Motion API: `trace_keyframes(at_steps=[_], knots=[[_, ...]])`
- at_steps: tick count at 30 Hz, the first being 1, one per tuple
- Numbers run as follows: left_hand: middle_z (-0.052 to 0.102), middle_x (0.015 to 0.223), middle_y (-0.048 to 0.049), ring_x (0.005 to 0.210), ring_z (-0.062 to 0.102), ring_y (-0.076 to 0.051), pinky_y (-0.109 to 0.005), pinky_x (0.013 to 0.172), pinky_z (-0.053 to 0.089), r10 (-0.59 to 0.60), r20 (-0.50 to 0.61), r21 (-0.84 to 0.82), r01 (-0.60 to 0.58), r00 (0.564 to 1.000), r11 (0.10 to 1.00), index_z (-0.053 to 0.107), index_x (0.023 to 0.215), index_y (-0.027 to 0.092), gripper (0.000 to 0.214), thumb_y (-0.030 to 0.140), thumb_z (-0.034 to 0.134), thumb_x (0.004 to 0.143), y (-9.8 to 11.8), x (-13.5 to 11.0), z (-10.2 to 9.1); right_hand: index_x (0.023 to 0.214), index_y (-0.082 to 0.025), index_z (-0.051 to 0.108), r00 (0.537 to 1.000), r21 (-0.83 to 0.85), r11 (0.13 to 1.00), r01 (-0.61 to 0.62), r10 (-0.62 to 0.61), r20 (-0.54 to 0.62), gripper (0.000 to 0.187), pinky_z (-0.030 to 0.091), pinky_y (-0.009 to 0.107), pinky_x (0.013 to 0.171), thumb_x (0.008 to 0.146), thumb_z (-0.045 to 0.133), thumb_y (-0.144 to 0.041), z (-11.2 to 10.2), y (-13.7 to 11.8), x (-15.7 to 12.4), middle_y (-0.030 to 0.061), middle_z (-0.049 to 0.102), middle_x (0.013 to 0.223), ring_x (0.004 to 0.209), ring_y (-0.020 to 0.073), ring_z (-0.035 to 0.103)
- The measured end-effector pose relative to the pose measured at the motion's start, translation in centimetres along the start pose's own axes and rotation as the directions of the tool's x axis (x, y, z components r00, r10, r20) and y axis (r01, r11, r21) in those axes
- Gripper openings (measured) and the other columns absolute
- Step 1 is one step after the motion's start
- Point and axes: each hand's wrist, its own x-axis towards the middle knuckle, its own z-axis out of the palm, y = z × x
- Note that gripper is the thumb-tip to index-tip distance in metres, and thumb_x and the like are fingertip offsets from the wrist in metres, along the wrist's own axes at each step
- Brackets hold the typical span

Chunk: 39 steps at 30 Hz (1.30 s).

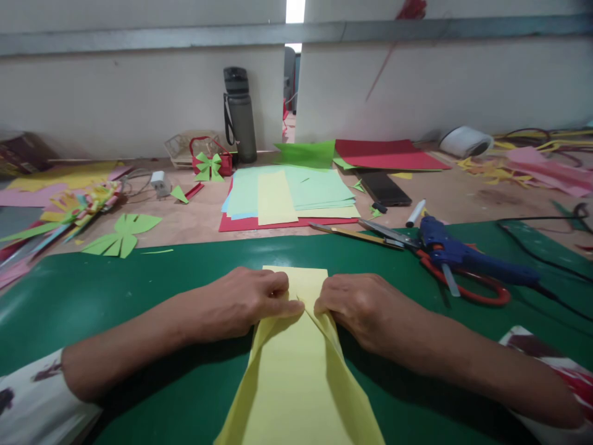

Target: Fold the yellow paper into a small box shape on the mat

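Note:
A long strip of yellow paper (296, 377) lies on the green cutting mat (139, 290), running from the near edge toward the middle. My left hand (241, 303) and my right hand (356, 306) meet over it, each with fingers closed and pinching a side edge of the strip inward, so the paper narrows to a waist between them. The near part of the strip lifts and fans out toward me. A short flat end of it shows beyond my knuckles.
Right of my hands lie a blue glue gun (463, 256), red-handled scissors (467, 287), a ruler (352, 233) and a marker (416, 212). Behind the mat sit a stack of coloured paper sheets (287, 194), a phone (385, 188), a grey bottle (239, 114) and green paper bows (123, 233).

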Motion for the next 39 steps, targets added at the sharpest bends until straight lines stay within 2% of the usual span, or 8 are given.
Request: trace_keyframes(at_steps=[8, 15, 22, 27, 39], knots=[[0.049, 0.09, -0.0035, 0.077, 0.048, -0.015, -0.024, 0.061, 0.035, -0.009, 0.035, 0.066, 0.006, 0.999, 0.998, 0.042, 0.125, 0.026, 0.041, 0.01, 0.04, 0.088, 0.3, 0.0, -0.4, 0.073, -0.017, 0.055, 1.0, -0.102, 0.995, 0.009, -0.011, -0.022, 0.018, 0.025, 0.025, 0.054, 0.079, 0.044, -0.004, 0.4, -0.2, -0.4, 0.0016, 0.054, 0.071, 0.063, 0.0119, 0.044], [0.05, 0.091, -0.004, 0.078, 0.048, -0.015, -0.023, 0.062, 0.034, -0.013, 0.035, 0.066, 0.011, 0.999, 0.998, 0.04, 0.126, 0.025, 0.041, 0.01, 0.039, 0.088, 0.2, 0.1, -0.3, 0.079, -0.017, 0.059, 0.999, -0.065, 0.998, 0.006, -0.009, -0.034, 0.019, 0.028, 0.024, 0.057, 0.08, 0.044, -0.005, 0.5, -0.1, 0.0, 0.0031, 0.056, 0.076, 0.069, 0.0125, 0.048], [0.05, 0.089, -0.0029, 0.076, 0.047, -0.014, -0.022, 0.06, 0.034, -0.021, 0.03, 0.072, 0.019, 0.999, 0.997, 0.043, 0.124, 0.03, 0.04, 0.012, 0.039, 0.089, 0.2, -0.1, -0.5, 0.074, -0.015, 0.056, 0.998, -0.084, 0.996, 0.039, -0.043, -0.048, 0.018, 0.03, 0.024, 0.056, 0.079, 0.043, -0.004, 0.7, 0.0, -0.2, 0.0035, 0.056, 0.075, 0.067, 0.0121, 0.049], [0.049, 0.096, -0.0038, 0.076, 0.047, -0.012, -0.021, 0.06, 0.034, -0.019, -0.026, 0.048, 0.02, 0.999, 0.999, 0.047, 0.122, 0.032, 0.041, 0.011, 0.043, 0.087, -0.2, -0.2, -0.1, 0.076, -0.015, 0.056, 0.996, -0.078, 0.996, 0.052, -0.057, -0.066, 0.019, 0.032, 0.023, 0.057, 0.08, 0.041, -0.004, 0.8, 0.2, -0.2, 0.0041, 0.057, 0.077, 0.069, 0.012, 0.05], [0.047, 0.103, -0.005, 0.084, 0.048, -0.016, -0.024, 0.067, 0.037, -0.017, -0.003, 0.091, 0.017, 1.0, 0.996, 0.036, 0.128, 0.031, 0.052, 0.006, 0.042, 0.082, -0.2, 0.0, 0.9, 0.075, -0.015, 0.056, 0.99, -0.185, 0.979, 0.086, -0.105, -0.095, 0.018, 0.027, 0.025, 0.053, 0.076, 0.042, -0.003, 1.0, 0.1, -0.2, 0.0045, 0.057, 0.075, 0.066, 0.0124, 0.048]])
